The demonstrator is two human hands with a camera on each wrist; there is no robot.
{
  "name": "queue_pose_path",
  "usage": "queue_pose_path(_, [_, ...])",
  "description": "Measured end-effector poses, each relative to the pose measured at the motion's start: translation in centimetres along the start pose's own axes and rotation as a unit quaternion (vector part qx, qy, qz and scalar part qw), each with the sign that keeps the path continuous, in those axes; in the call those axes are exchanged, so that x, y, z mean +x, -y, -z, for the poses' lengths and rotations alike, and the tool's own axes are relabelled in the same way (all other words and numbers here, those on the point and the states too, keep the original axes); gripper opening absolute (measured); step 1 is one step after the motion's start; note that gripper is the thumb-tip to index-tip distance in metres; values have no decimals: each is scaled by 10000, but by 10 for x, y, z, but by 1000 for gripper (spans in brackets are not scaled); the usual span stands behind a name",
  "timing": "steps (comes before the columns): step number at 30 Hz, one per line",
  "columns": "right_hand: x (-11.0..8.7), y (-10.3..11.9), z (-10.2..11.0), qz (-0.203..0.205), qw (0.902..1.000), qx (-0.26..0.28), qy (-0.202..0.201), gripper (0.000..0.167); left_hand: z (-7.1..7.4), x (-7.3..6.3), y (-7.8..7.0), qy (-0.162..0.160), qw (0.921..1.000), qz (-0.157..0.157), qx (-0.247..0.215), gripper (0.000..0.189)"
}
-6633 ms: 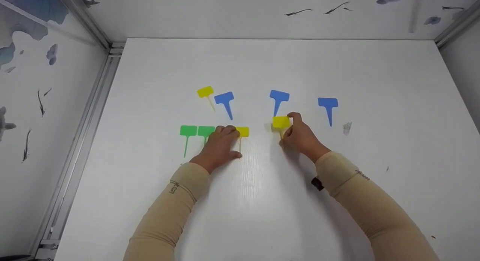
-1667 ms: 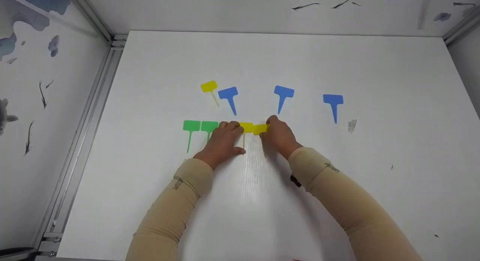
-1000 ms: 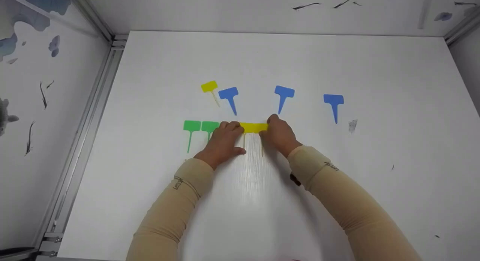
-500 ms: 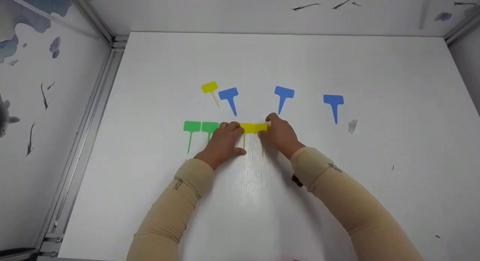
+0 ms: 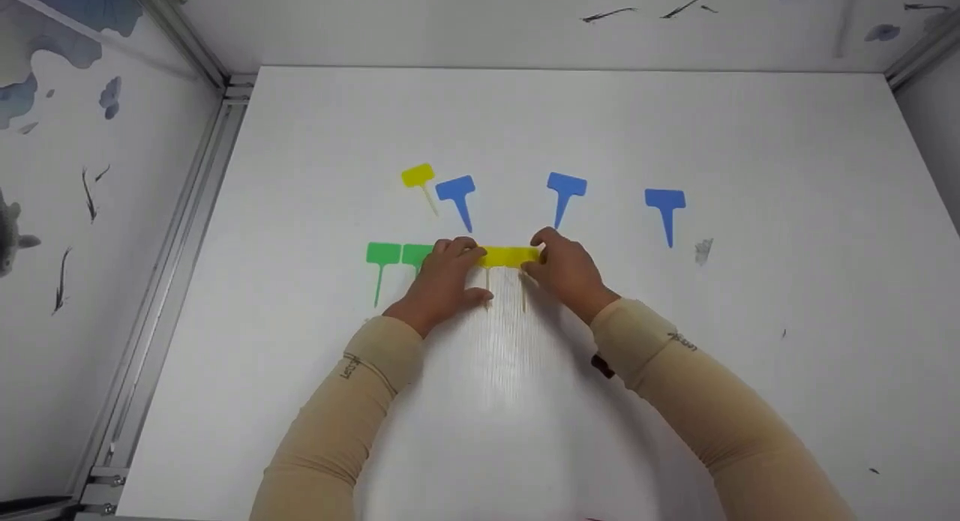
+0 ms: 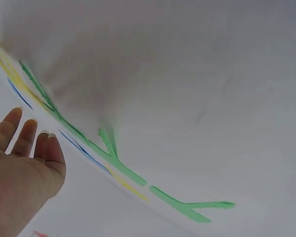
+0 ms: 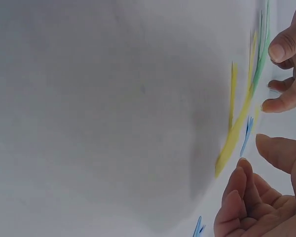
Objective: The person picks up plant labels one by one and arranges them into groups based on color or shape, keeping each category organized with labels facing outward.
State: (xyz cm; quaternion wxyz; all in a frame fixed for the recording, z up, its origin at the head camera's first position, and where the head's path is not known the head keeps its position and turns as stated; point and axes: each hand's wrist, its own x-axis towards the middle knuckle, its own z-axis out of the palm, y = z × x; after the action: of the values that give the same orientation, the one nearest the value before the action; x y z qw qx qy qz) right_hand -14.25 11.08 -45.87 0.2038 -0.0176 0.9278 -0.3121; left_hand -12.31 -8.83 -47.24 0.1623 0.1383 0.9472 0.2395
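T-shaped plant labels lie on the white table. Two yellow plant labels (image 5: 521,257) sit side by side, heads touching, stems toward the person. To their left are green plant labels (image 5: 383,253); the left wrist view shows three in that row, one mostly covered by a hand in the head view. My left hand (image 5: 442,281) hovers over the row between green and yellow, its fingers (image 6: 27,136) loosely bent and apart from the labels. My right hand (image 5: 570,273) is at the right yellow label's end; in the right wrist view its thumb and fingertips (image 7: 241,173) are clear of it.
Farther back lie another yellow plant label (image 5: 418,175) and three blue plant labels, at left (image 5: 456,188), centre (image 5: 567,184) and right (image 5: 665,199). A grey smudge (image 5: 703,251) marks the table. Metal framing and patterned walls border the left and back.
The right hand has brought a yellow plant label leftward against the other yellow one and levelled it. It has since let go, drawing slightly right. The left hand has lifted a little.
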Motion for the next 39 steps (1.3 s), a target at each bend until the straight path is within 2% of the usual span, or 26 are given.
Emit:
queue_pose_path(5, [0,-3,-2,-98,9999,55,44,39,7,0,3,-177,9996,191,-95,63])
queue_pose_path(10, [-2,-6,-3,-2,10000,2,42,40,17,2,8,-316,9990,316,-41,65])
queue_pose_path(14, [-5,-7,-4,184,9997,-160,2,40,25,4,13,-372,9983,448,-31,66])
queue_pose_path(20, [-11,-9,-6,692,9952,-689,-16,43,36,10,23,-509,9968,591,-179,64])
queue_pose_path(26, [-12,-12,-9,897,9912,-973,-20,45,45,18,35,-610,9945,796,-302,65])
queue_pose_path(33, [-16,-15,-11,1111,9884,-1040,-29,47,52,27,43,-773,9853,1376,-659,68])
queue_pose_path(39, [-17,-13,-11,1082,9889,-1017,-9,48,57,35,49,-942,9750,1777,-945,68])
